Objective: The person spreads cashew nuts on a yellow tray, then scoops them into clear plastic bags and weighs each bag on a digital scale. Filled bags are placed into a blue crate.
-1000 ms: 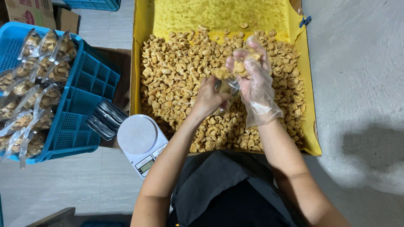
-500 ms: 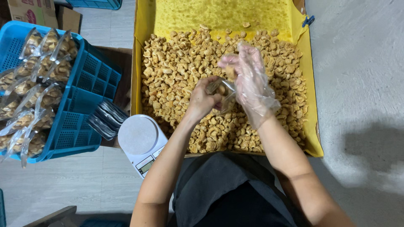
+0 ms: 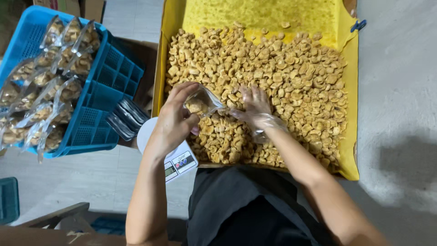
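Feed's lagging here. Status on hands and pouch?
Left hand holds clear pouch, part filled. Gloved right hand flat on snack pile in yellow-lined box. Scale under left wrist. Nothing blocking.

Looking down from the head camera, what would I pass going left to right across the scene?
Blue crate of filled bags → stack of empty bags → left hand holding a clear bag → gloved right hand → yellow-lined box's right wall.

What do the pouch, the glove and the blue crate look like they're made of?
Pouch: clear glossy plastic film, likely; the snacks inside show through and it glints.
Glove: thin, loose see-through plastic, wrinkled over the right hand and bunched at the wrist.
Blue crate: rigid moulded plastic, it seems, matte, with a grid of small holes.
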